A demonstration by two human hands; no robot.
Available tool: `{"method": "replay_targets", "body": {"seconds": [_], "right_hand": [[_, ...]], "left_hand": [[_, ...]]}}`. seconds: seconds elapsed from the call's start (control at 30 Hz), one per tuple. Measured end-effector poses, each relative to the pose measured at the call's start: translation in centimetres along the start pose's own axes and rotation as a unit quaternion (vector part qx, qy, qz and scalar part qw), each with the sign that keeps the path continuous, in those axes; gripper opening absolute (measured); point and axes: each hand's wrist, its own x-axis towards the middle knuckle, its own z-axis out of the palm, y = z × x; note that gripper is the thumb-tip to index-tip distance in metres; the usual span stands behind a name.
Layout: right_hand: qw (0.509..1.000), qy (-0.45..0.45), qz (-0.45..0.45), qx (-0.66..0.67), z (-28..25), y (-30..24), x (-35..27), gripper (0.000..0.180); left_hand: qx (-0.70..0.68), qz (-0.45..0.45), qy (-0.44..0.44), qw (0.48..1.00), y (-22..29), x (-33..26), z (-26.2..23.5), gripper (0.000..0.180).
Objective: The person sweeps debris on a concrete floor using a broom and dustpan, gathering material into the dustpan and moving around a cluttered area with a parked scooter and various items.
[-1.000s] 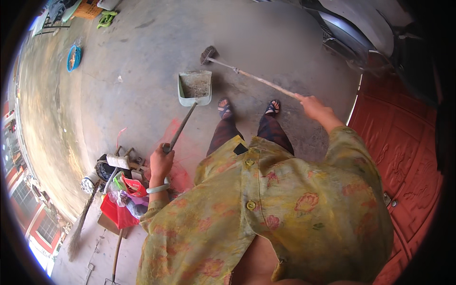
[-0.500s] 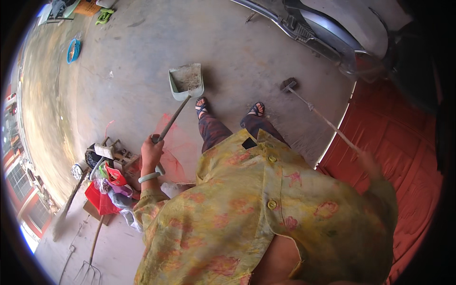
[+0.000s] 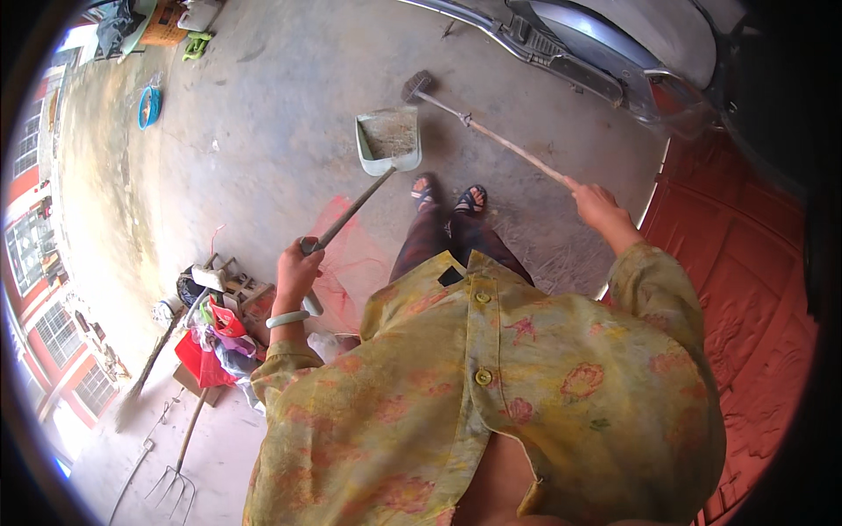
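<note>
My left hand [image 3: 300, 267] is closed round the dark handle of a long-handled dustpan [image 3: 375, 165]. The pale green pan rests on the concrete ahead of my feet, with grey dirt inside it. In my right hand [image 3: 598, 209] is the wooden stick of a long-handled brush [image 3: 513, 146]. Its dark bristle head [image 3: 417, 85] lies just beyond the pan's far right corner, apart from it or barely touching; I cannot tell which.
A motor scooter [image 3: 570, 61] stands at the far right, beside a red metal door [image 3: 710, 228]. On the left are a pitchfork [image 3: 175, 478], a straw broom [image 3: 149, 373], a red bag [image 3: 210, 359] and other piled items. Red netting [image 3: 338, 272] lies near my left leg. A blue basin [image 3: 149, 107] sits farther off.
The brush head has swung from the right to the far side of the dustpan, as my right hand moved forward and left. My feet are closer together, and the view has shifted.
</note>
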Motion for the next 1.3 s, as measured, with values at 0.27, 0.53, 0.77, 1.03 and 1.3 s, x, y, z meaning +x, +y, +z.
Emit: {"method": "replay_targets", "body": {"seconds": [0.27,0.53,0.77,1.03,1.3], "right_hand": [[0.998,-0.023,0.047,0.041,6.2,14.3,-11.4,0.043],[0.971,0.015,0.118,0.205,6.0,9.7,-16.5,0.042],[0.962,0.124,0.065,0.236,9.2,2.8,5.8,0.043],[0.955,0.088,0.105,0.262,7.2,-2.4,16.9,0.047],[0.950,0.121,0.055,0.282,18.8,10.2,-4.5,0.041]], "left_hand": [[0.132,0.041,-0.047,0.989,3.9,1.9,2.0,0.033],[0.286,0.129,-0.070,0.947,6.5,6.4,4.2,0.031],[0.312,0.165,-0.087,0.931,7.5,8.9,5.9,0.027],[0.302,0.143,-0.089,0.938,8.8,7.3,5.9,0.027],[0.299,0.164,-0.083,0.936,7.8,6.9,5.5,0.031]]}}
